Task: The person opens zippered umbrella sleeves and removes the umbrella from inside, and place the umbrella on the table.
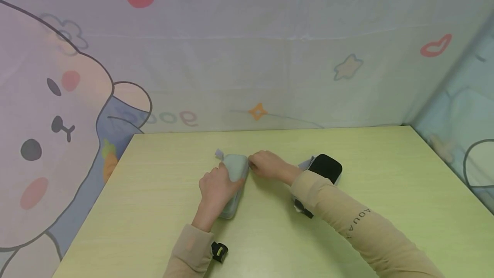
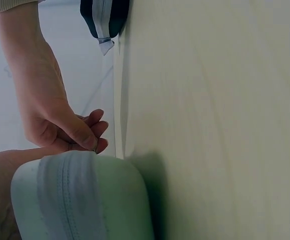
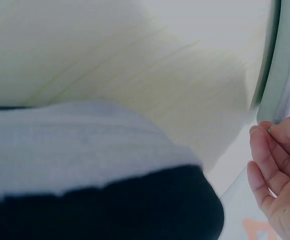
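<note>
A pale green zippered case (image 1: 236,165) lies on the table, its grey zipper band (image 2: 68,195) running along the side. My left hand (image 1: 217,187) grips the case from above, thumb over the near right side and fingers toward its left. At the far right corner, my right hand (image 1: 268,165) pinches the zipper pull between thumb and index finger. The pull itself is almost entirely hidden by the fingertips (image 3: 266,129). A small grey fabric tab (image 1: 219,153) sticks out at the case's far left corner.
A black case (image 1: 326,167) with a light grey zipper band (image 3: 84,145) sits to the right, partly covered by my right forearm. A black strap (image 1: 219,252) shows by my left cuff. Behind the table (image 1: 162,183) hangs a printed cloth (image 1: 231,55).
</note>
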A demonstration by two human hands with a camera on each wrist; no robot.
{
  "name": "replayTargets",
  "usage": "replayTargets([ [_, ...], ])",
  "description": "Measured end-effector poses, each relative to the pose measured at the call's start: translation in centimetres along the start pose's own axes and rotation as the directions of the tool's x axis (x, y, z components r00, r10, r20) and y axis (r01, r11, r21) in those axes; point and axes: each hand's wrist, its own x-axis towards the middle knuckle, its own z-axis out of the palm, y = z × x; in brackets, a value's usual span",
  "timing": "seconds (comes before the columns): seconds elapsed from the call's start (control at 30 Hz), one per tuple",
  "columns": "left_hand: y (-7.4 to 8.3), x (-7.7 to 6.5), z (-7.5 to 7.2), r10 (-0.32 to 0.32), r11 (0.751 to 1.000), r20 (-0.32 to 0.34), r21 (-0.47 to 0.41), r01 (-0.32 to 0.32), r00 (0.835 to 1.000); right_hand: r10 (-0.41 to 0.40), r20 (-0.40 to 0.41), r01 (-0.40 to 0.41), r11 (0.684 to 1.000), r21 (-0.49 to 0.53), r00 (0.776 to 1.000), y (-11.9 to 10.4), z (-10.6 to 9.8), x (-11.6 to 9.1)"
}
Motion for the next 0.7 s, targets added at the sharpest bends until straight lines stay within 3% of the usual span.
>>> replayTargets([
  [0.43,0.1,0.0,0.0,-0.005,1.000,0.000,-0.007,0.005,1.000,-0.003,-0.012,0.003,1.000,-0.009,1.000,-0.2,0.0,-0.1],
  [0.7,0.2,-0.1,0.1,-0.004,1.000,-0.007,-0.002,0.004,1.000,-0.056,-0.010,0.056,0.998,-0.041,0.998,-1.0,0.0,-0.5],
])
